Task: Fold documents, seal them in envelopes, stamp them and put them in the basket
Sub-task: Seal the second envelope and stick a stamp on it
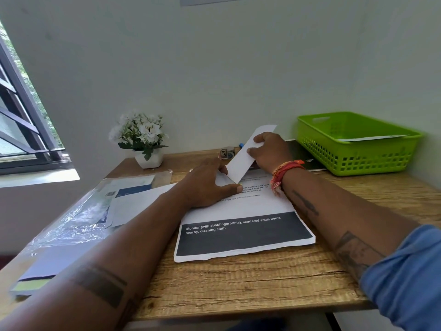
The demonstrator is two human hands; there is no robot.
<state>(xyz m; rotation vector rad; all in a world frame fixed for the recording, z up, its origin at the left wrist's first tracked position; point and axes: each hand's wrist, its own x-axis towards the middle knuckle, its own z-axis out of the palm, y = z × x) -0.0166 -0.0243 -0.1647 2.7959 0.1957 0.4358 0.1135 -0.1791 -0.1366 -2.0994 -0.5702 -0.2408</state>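
Note:
A stack of printed documents (243, 232) lies on the wooden desk (238, 278) in front of me. Above its far end my right hand (269, 150) grips a folded white paper strip (248, 154), tilted up toward the wall. My left hand (207, 185) holds the strip's lower end, thumb lying on the stack. A green plastic basket (358, 161) stands at the back right with a white envelope (372, 138) inside. A rubber stamp (226, 153) sits behind the hands by the wall, partly hidden.
Envelopes and a clear plastic wrapper (78, 218) lie spread at the desk's left. A white pot of flowers (145, 142) stands at the back left. A dark booklet (303, 156) lies under the basket. A window is at the far left.

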